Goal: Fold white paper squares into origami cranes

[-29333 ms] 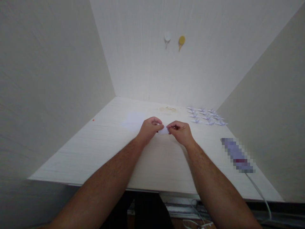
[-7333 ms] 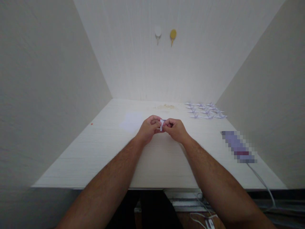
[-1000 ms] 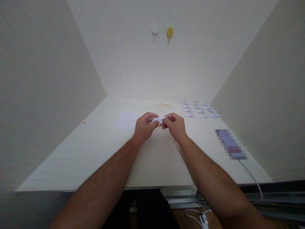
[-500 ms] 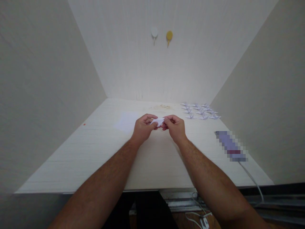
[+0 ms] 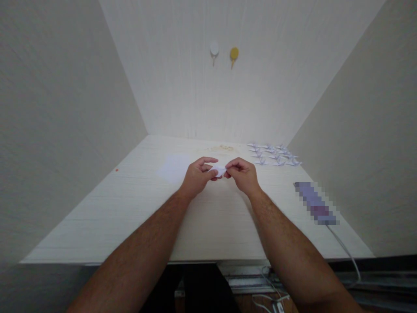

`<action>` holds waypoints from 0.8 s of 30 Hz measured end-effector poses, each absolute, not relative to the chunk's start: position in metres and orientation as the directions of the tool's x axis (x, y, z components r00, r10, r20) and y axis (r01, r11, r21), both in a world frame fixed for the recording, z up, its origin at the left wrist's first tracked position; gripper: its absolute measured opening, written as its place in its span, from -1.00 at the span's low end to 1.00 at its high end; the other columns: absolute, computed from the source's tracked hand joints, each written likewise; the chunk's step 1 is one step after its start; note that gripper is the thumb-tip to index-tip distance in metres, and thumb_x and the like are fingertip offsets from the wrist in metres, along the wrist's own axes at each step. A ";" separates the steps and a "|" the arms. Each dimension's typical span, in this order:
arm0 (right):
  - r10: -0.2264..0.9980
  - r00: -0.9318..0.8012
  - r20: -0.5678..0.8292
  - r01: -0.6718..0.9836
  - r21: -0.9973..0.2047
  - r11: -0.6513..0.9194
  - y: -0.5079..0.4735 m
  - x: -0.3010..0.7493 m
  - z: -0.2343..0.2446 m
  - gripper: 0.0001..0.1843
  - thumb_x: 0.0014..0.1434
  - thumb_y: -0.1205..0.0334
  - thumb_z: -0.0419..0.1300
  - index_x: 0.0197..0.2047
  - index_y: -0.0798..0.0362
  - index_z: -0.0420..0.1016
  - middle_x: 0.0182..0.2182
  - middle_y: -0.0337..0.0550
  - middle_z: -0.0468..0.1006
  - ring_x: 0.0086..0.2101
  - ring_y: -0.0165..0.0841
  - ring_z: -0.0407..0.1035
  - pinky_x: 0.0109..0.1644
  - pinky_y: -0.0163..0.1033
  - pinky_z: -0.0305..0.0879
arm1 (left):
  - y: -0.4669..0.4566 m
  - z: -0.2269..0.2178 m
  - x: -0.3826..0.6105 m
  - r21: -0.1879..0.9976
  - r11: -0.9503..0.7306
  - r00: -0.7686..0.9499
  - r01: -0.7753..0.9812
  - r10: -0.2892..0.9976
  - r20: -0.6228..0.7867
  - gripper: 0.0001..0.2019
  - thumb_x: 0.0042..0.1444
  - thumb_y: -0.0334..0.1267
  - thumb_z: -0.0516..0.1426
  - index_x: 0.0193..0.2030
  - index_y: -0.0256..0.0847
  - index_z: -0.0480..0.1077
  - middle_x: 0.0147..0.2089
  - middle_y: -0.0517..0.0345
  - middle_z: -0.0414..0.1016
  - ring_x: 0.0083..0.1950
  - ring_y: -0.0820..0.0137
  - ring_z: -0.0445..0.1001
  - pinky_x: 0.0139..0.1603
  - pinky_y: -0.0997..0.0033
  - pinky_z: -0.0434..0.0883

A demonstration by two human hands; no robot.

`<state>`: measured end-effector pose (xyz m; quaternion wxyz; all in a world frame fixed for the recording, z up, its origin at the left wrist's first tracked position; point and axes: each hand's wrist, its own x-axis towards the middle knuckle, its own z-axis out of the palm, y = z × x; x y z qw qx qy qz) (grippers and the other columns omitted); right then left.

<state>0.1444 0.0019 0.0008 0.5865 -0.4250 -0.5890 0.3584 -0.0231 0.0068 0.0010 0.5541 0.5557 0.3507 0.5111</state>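
A small folded piece of white paper is held between my hands above the middle of the table. My left hand pinches its left side, thumb on top, with the index finger stretched out behind it. The right end of the paper sits between the thumb and fingertips of my right hand. The finer folds are too small to make out. Beyond my right hand, several white paper cranes stand in rows at the table's back right.
A blurred-out flat device lies at the right, its white cable running over the front edge. Pale sheets of paper appear left of my hands. A white hook and a yellow hook are on the back wall. Side walls flank the table.
My right hand has shifted slightly right, and its fingertips now pinch the paper's right tip. My left index finger has lifted away from the paper. The view has tilted a little.
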 end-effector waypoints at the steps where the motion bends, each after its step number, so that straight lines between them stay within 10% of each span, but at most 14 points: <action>1: 0.920 0.062 0.386 0.073 -0.922 0.381 0.001 0.144 0.001 -0.96 -0.07 0.29 0.21 -0.44 0.03 0.47 -0.63 -0.30 0.50 -0.57 -0.41 0.43 -0.44 -0.31 0.37 | 0.007 0.001 -0.023 0.976 -0.126 0.233 -0.177 0.958 0.166 -0.59 -0.11 -0.28 0.32 -0.08 -0.30 0.41 -0.38 0.08 0.60 -0.36 0.37 0.57 -0.30 0.39 0.50; 24: 0.974 0.017 0.227 0.026 -0.974 0.227 0.003 0.147 0.001 -0.73 -0.11 0.09 0.39 -0.43 0.12 0.54 -0.63 -0.20 0.53 -0.60 -0.44 0.37 -0.50 -0.33 0.32 | 0.013 -0.003 -0.026 0.983 -0.101 0.232 -0.153 0.963 0.135 -0.71 -0.08 -0.16 0.31 -0.26 -0.31 0.50 -0.34 0.09 0.59 -0.35 0.40 0.54 -0.21 0.31 0.52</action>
